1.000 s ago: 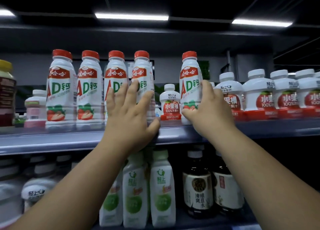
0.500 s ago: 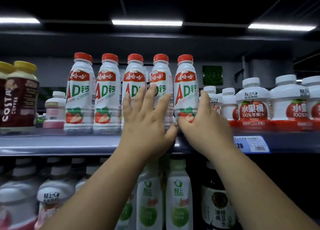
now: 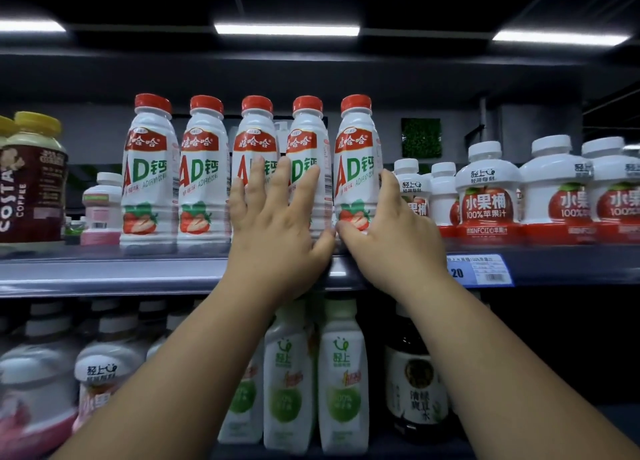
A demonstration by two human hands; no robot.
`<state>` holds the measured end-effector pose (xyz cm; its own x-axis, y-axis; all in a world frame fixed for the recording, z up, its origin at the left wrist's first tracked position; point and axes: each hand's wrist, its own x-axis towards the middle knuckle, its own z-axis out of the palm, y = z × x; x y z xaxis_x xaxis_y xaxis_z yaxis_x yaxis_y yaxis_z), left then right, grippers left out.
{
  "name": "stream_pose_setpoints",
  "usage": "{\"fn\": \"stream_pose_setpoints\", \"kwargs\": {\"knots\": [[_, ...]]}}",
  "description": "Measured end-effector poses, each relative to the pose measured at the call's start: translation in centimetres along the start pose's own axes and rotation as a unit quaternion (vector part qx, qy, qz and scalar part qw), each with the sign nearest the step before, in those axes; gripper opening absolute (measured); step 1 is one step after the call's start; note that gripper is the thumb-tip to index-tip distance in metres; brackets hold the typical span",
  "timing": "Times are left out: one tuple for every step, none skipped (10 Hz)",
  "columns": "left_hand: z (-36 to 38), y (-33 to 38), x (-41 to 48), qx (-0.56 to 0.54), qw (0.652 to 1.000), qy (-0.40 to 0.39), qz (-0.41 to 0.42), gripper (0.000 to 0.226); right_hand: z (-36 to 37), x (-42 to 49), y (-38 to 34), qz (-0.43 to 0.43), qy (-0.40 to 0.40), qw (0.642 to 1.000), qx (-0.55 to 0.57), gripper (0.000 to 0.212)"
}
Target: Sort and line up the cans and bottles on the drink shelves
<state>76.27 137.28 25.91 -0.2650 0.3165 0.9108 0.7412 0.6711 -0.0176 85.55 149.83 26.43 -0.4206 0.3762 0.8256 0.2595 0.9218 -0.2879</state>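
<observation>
- Five white bottles with red caps stand in a row on the upper shelf. Their labels say "AD钙".
- The left hand lies flat on the third and fourth, fingers straight.
- The right hand wraps round the last bottle.
- A brown bottle at the far left says "COSTA COFFEE".
- The squat bottles on the right say "100%苹果汁".

Five AD milk bottles are white with red caps, red bands, green-and-red lettering and strawberry pictures. Right of them, white apple juice bottles bear red apple labels. Far left, the Costa coffee bottle is dark brown, yellow-capped.
</observation>
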Motion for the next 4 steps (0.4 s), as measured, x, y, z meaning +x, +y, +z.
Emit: {"fn": "stream_pose_setpoints", "kwargs": {"knots": [[-0.1,0.0,0.0,0.007,1.000,-0.005,0.000,0.080,0.0,0.0,0.1,-0.005,-0.001,1.000,0.000,0.092],[-0.1,0.1,-0.1,0.018,1.000,-0.009,0.000,0.079,0.0,-0.1,0.1,-0.014,-0.002,1.000,-0.011,0.094],[-0.6,0.2,-0.4,0.020,1.000,-0.022,-0.002,0.077,-0.3,-0.4,0.0,-0.019,-0.004,1.000,-0.007,0.096],[-1.2,-0.7,-2.4,0.017,0.998,-0.053,0.019,0.074,-0.3,-2.2,0.5,-0.050,0.010,0.998,-0.028,0.096]]}}
